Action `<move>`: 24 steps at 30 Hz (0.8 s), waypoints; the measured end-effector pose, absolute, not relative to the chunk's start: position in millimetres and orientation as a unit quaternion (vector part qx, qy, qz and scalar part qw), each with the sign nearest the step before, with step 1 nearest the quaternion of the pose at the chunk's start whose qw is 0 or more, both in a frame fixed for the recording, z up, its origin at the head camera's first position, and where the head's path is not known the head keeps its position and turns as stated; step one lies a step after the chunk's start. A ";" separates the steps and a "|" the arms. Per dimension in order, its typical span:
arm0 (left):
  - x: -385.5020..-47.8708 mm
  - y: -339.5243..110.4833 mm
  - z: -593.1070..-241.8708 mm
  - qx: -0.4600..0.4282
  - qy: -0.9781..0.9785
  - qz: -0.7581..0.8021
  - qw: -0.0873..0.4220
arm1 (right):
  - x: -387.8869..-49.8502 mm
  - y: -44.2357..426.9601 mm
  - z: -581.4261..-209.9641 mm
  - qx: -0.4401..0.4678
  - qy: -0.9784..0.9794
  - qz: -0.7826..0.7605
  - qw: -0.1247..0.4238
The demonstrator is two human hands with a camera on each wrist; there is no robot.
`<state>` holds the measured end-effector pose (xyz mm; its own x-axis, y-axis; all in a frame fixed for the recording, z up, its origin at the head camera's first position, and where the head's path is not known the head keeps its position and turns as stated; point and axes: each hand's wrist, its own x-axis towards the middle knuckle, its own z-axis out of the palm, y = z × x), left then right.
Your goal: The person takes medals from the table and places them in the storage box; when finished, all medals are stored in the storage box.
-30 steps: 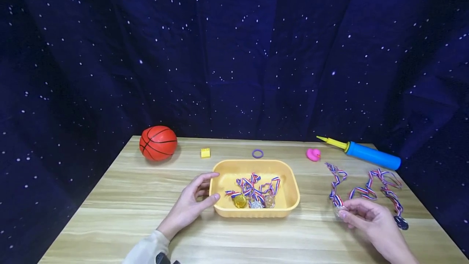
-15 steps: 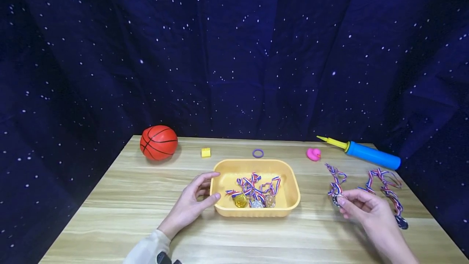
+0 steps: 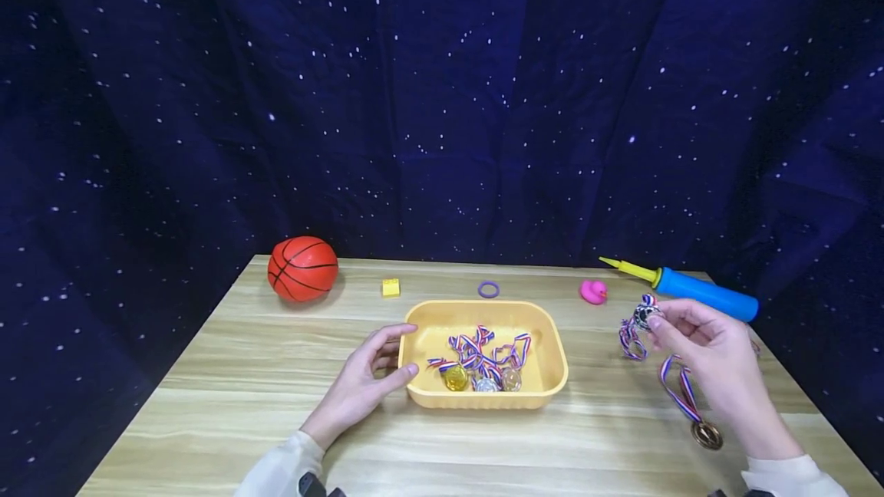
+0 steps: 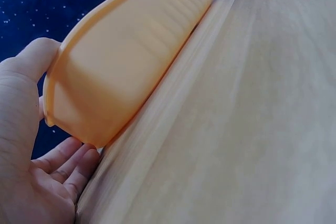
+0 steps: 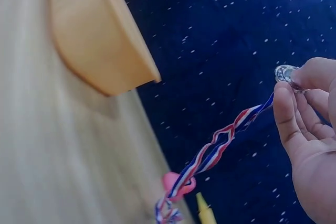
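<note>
My right hand pinches a silver medal between thumb and fingers, above the table's right side. Its red, white and blue ribbon hangs down in the right wrist view. At the left end of a yellow plastic basin, my left hand holds the rim; thumb over it, other fingers against the outer wall in the left wrist view. Inside lie a gold medal, a silver one and a bronze-coloured one with tangled ribbons. A bronze medal lies below my right hand.
Along the back stand a small basketball, a yellow toy block, a purple ring, a pink rubber duck and a blue hand pump. A starry dark curtain hangs behind the table.
My right hand has raised the silver medal off the table and moved it farther back. The bronze medal has come into view; a dark medal at right is now hidden. My left hand stays put.
</note>
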<state>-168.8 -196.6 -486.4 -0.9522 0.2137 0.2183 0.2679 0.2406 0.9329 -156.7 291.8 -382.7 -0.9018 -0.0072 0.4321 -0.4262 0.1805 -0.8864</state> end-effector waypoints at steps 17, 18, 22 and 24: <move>-169.6 -199.6 -484.5 -0.151 -0.798 -0.583 0.016 | -168.5 269.3 -324.1 0.193 -0.711 0.635 0.233; -169.6 -199.3 -484.6 -0.150 -0.797 -0.584 0.015 | -167.6 267.5 -320.0 0.197 -0.706 0.638 0.235; -170.2 -197.6 -486.1 -0.149 -0.793 -0.590 0.015 | -165.5 258.5 -303.0 0.215 -0.688 0.651 0.240; -170.4 -197.2 -487.5 -0.149 -0.792 -0.592 0.018 | -166.6 252.3 -294.2 0.226 -0.677 0.657 0.241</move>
<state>-170.4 -197.2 -487.5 -0.9549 0.2155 0.2045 0.2570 0.2540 0.9324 -166.6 252.3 -294.2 -0.7809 0.0104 0.6246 -0.6240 0.0338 -0.7807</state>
